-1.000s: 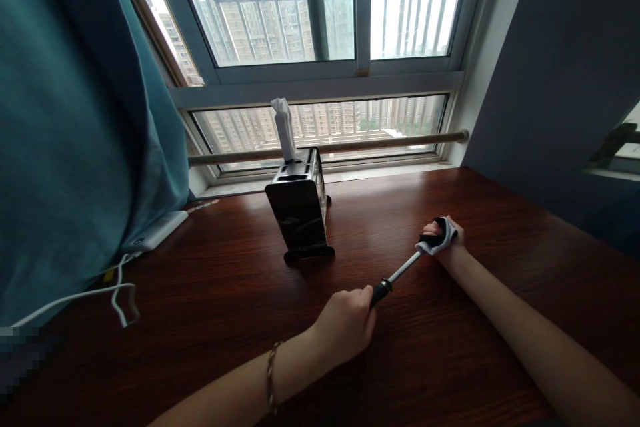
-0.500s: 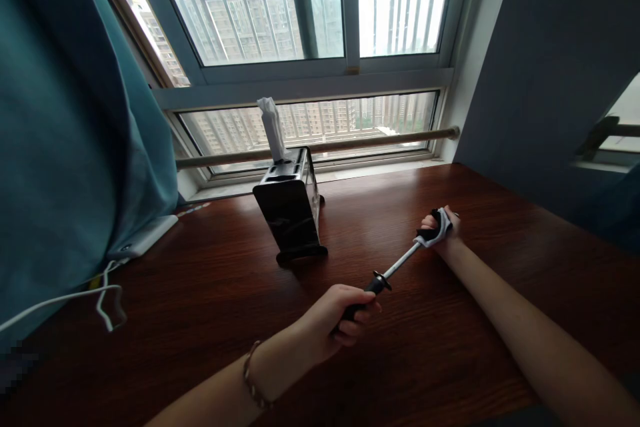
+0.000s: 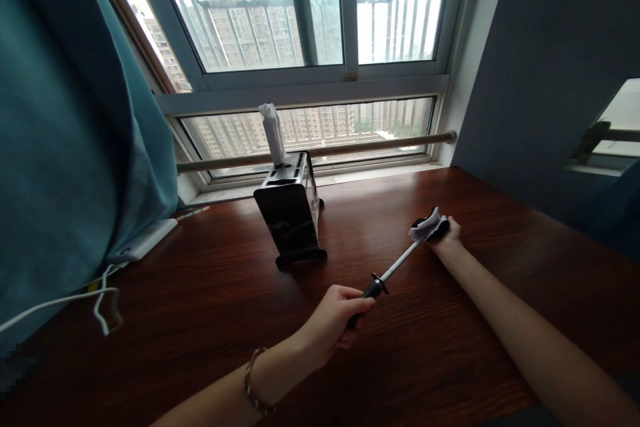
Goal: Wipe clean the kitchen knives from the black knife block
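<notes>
My left hand [image 3: 334,322] is closed around the black handle of a honing steel [image 3: 395,267], whose thin metal rod slants up and to the right over the dark wooden table [image 3: 210,293]. At the rod's far tip my right hand [image 3: 444,235] grips a black-and-white cloth [image 3: 427,225] wrapped round the rod. A bracelet sits on my left wrist.
A black knife block [image 3: 293,213] with a white handle sticking out of its top stands near the window, left of the rod. A white cable [image 3: 95,293] and a white power strip [image 3: 145,240] lie at the table's left edge under a teal curtain. A grey wall rises on the right.
My left hand has loosened and rolled its grip on the handle. My right hand has slid the cloth to the rod's tip, with the fingers now more folded over it.
</notes>
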Available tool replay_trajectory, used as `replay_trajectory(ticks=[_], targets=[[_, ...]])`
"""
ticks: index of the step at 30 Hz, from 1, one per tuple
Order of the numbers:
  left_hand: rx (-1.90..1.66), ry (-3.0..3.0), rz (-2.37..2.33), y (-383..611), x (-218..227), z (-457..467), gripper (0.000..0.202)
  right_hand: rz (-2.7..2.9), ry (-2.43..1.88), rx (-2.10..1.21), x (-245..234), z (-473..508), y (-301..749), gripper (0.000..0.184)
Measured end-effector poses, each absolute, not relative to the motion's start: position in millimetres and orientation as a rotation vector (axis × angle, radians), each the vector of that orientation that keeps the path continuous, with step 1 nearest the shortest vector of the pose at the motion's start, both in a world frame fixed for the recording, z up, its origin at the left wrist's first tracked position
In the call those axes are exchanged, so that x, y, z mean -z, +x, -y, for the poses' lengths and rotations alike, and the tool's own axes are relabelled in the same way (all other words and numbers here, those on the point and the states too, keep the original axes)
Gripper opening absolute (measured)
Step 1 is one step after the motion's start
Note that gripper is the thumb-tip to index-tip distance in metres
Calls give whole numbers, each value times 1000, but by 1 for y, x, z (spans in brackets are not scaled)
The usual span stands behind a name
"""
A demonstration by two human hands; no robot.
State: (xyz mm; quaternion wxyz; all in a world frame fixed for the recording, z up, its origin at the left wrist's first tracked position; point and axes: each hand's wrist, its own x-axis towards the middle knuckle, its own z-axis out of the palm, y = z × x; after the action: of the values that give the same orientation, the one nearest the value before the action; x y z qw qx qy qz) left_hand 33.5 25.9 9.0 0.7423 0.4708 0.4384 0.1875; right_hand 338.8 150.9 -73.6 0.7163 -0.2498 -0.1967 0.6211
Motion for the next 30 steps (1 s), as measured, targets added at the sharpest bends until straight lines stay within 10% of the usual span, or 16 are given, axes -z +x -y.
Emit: replay_trajectory(ticks=[18,30], targets=[[-846,1756,-1077,32,12,-43,29,664,-555,-1846,35,-91,221,18],[-789,1468,-1114,31,14,-44,29,473,-677,-1700,41,-107,228,32]])
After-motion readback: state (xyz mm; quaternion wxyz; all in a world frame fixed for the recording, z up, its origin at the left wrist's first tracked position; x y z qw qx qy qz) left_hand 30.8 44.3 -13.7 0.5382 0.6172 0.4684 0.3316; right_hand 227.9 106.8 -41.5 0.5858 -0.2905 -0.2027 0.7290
